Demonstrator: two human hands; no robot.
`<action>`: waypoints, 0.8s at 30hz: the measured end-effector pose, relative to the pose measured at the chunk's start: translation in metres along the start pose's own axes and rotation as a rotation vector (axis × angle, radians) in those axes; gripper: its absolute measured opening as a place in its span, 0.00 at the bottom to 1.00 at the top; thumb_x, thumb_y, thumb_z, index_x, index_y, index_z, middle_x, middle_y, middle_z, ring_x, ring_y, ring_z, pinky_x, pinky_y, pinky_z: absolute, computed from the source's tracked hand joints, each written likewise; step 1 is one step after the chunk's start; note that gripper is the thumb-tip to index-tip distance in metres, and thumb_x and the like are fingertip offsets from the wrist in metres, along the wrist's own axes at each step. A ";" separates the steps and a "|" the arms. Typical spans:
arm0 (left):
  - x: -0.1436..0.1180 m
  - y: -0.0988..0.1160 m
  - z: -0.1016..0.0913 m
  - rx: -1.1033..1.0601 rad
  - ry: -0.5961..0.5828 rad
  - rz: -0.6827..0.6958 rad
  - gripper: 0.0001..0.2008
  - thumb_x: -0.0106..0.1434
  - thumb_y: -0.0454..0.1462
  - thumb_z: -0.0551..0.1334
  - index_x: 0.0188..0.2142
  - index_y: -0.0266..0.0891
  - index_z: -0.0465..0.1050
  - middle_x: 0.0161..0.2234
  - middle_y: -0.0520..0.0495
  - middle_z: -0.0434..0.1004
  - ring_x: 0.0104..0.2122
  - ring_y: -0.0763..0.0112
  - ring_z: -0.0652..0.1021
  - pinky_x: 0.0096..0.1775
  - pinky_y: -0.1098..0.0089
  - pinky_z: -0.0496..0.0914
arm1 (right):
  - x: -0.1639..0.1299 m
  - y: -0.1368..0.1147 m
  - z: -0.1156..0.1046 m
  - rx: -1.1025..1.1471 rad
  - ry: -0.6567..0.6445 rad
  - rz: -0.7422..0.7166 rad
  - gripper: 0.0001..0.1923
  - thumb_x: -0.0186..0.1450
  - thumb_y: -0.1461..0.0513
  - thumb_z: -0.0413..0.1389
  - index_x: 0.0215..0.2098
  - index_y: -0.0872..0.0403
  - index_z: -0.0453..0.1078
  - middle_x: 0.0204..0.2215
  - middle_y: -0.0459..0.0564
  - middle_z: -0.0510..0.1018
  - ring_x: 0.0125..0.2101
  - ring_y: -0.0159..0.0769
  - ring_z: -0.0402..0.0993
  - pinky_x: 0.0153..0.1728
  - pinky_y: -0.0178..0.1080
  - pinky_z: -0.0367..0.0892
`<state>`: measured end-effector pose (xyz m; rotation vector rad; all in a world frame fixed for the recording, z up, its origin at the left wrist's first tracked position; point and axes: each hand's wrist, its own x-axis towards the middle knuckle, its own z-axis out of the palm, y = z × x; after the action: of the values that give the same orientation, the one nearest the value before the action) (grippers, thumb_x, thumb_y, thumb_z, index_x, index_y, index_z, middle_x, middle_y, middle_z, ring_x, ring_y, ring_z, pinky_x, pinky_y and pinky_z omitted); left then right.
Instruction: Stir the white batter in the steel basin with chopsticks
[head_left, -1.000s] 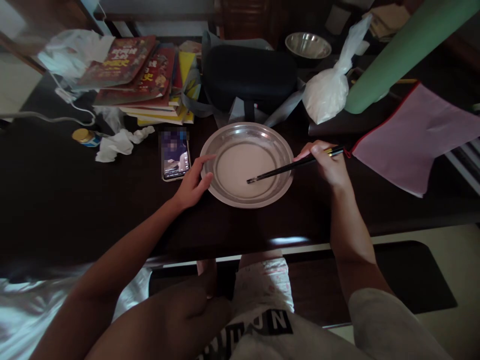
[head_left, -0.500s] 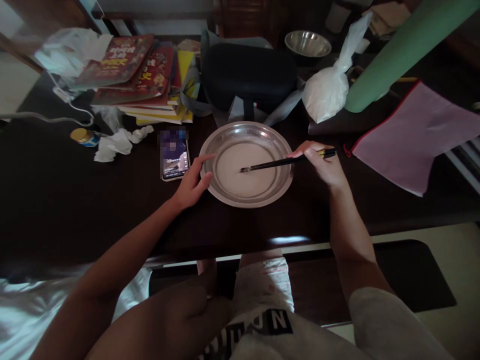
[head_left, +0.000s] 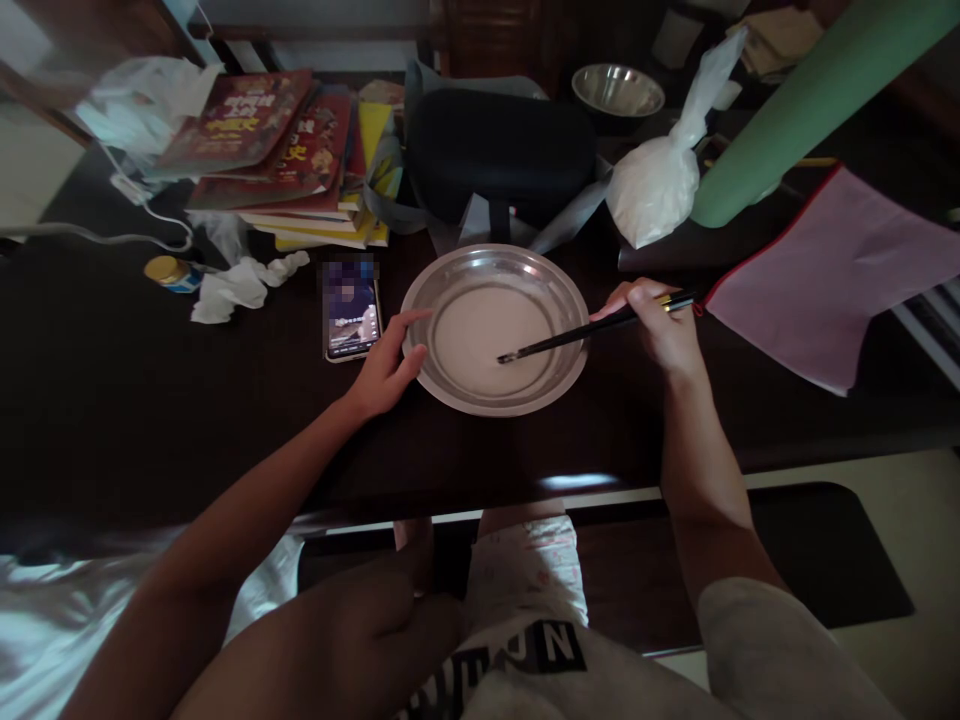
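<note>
A wide, shallow stainless steel basin (head_left: pixel 495 405) stands on the dark table in front of me. Inside it lies a smooth, pale white mixture (head_left: pixel 487 325). My left hand (head_left: pixel 386 370) holds the basin's left rim, the thumb and a finger spread along the edge. Black chopsticks (head_left: pixel 581 333) with gold bands near the top are gripped in my right hand (head_left: pixel 660 325), just off the basin's right rim. Their tips, smeared with white, touch the mixture right of its middle. Whether the tips dip below the surface I cannot tell.
Left of the basin lies a lit phone (head_left: pixel 352 310), with crumpled tissue (head_left: pixel 236 288) and a small jar (head_left: pixel 171 273) beyond. Books (head_left: pixel 255 130), a black case (head_left: pixel 499 145) and a knotted bag of white powder (head_left: pixel 652 195) stand behind. A green cylinder (head_left: pixel 795 115) and pink cloth (head_left: pixel 817 280) are at right.
The chopstick tips have moved a little right and towards me in the basin. My right hand has shifted slightly right; my left hand keeps its place on the rim.
</note>
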<state>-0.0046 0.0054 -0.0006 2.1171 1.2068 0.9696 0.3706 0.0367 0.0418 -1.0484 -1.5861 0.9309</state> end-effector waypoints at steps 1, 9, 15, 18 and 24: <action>0.000 0.000 0.000 0.000 0.001 -0.002 0.30 0.72 0.58 0.49 0.62 0.43 0.61 0.58 0.38 0.70 0.57 0.52 0.73 0.59 0.51 0.68 | 0.000 0.000 0.000 -0.003 -0.033 -0.003 0.19 0.66 0.44 0.56 0.28 0.44 0.80 0.26 0.45 0.83 0.35 0.42 0.83 0.42 0.48 0.78; -0.001 -0.002 0.000 0.016 0.001 -0.002 0.30 0.72 0.57 0.49 0.62 0.41 0.61 0.58 0.37 0.70 0.57 0.52 0.73 0.59 0.51 0.68 | 0.000 0.000 0.000 0.014 0.013 -0.014 0.16 0.67 0.47 0.57 0.30 0.45 0.80 0.28 0.45 0.84 0.34 0.40 0.83 0.42 0.46 0.77; 0.000 -0.003 0.000 0.021 0.010 0.025 0.29 0.72 0.57 0.49 0.62 0.42 0.61 0.57 0.38 0.71 0.56 0.53 0.74 0.58 0.51 0.69 | 0.000 0.002 0.001 0.004 -0.140 -0.038 0.16 0.67 0.47 0.57 0.33 0.45 0.81 0.30 0.44 0.84 0.37 0.39 0.83 0.43 0.44 0.77; 0.000 -0.003 0.000 0.019 0.010 0.026 0.29 0.72 0.56 0.49 0.63 0.42 0.61 0.57 0.38 0.71 0.56 0.52 0.74 0.58 0.51 0.69 | 0.000 0.001 0.001 0.018 -0.037 -0.037 0.15 0.67 0.47 0.57 0.33 0.44 0.81 0.29 0.45 0.84 0.35 0.39 0.83 0.42 0.45 0.77; 0.000 -0.002 0.000 0.025 0.011 0.032 0.29 0.73 0.56 0.49 0.63 0.42 0.61 0.57 0.38 0.71 0.55 0.53 0.74 0.57 0.52 0.70 | 0.000 0.001 0.001 0.009 -0.137 -0.044 0.16 0.67 0.46 0.57 0.32 0.45 0.81 0.29 0.45 0.84 0.35 0.39 0.83 0.41 0.44 0.76</action>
<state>-0.0057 0.0061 -0.0024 2.1588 1.2000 0.9861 0.3694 0.0365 0.0404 -0.9572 -1.7084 0.9969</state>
